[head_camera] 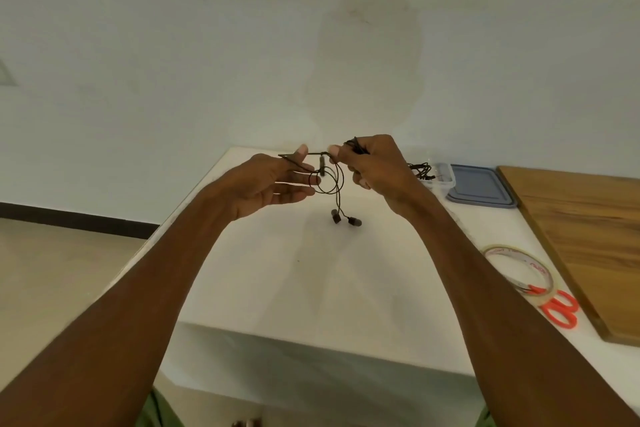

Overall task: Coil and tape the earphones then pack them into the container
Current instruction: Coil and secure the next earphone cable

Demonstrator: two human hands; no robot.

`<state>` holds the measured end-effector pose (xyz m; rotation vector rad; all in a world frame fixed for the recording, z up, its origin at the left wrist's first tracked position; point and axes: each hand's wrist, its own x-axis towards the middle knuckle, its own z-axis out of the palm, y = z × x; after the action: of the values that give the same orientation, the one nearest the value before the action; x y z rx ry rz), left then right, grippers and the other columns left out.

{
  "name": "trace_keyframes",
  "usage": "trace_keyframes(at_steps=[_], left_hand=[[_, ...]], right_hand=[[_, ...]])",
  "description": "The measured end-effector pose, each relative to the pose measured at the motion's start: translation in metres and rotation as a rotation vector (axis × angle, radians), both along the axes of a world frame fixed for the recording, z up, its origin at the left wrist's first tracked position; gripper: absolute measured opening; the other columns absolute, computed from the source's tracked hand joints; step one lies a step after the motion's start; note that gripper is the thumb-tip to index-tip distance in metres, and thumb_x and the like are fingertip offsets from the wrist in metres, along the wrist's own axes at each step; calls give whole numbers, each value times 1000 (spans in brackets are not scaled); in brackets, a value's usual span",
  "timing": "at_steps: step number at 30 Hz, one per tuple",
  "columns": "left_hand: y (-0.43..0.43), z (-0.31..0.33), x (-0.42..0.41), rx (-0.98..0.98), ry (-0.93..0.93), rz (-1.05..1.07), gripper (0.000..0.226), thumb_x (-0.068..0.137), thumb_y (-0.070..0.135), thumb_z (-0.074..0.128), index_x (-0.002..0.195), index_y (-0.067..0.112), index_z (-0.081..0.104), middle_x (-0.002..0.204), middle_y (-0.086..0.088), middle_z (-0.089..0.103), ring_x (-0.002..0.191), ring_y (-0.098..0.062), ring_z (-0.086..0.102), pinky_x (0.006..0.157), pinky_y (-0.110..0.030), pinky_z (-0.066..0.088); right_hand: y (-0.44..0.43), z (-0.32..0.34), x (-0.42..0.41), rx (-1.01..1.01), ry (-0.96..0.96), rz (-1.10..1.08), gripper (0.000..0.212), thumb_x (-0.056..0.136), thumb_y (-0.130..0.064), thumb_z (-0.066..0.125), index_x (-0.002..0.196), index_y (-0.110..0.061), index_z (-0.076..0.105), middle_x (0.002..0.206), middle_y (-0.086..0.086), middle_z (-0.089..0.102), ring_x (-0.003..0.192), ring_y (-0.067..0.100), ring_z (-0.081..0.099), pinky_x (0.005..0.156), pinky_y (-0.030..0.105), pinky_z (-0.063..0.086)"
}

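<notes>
Black wired earphones (329, 180) hang in the air above the white table (311, 270), partly looped, with two earbuds (346, 218) dangling below. My left hand (273, 184) has the cable wound round its fingers, thumb pressing the cord on top. My right hand (370, 163) pinches the cord just to the right, with more cable bunched in its fist. A clear container (438, 177) stands at the back right with another black earphone bundle (420, 170) in it. A roll of clear tape (519, 270) lies at the right.
A grey-blue lid (479, 191) lies beside the container. Orange-handled scissors (561, 308) rest by the tape. A wooden board (581, 239) covers the table's right side. The table's near edge drops off below my forearms, and a pale wall stands behind.
</notes>
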<state>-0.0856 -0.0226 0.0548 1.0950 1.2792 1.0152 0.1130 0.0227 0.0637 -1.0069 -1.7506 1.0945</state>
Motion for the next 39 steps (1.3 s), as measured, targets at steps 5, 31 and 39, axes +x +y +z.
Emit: trace_keyframes(at_steps=[5,31,39], left_hand=[[3,2,-2,144,-95,-93,40,79,27,74,115,8,71,113,-8,73,104,-23,70,79,-25,57],[-3,6,35,538,608,127,11,93,22,65,98,16,73,84,4,76,76,-1,70,74,-19,54],[-8,10,33,501,357,213,25,101,13,50,97,10,73,82,-8,75,73,-20,74,68,-29,60]], right_hand=[[2,-1,1,-8,18,-8,30,90,-23,69,78,4,65,50,-8,42,44,11,31,45,22,31],[1,5,-2,-47,109,70,31,95,-28,62,87,2,66,46,-14,42,41,7,36,42,17,33],[-12,24,5,-515,246,708,41,102,-42,42,82,-10,59,59,1,25,43,9,24,43,21,21]])
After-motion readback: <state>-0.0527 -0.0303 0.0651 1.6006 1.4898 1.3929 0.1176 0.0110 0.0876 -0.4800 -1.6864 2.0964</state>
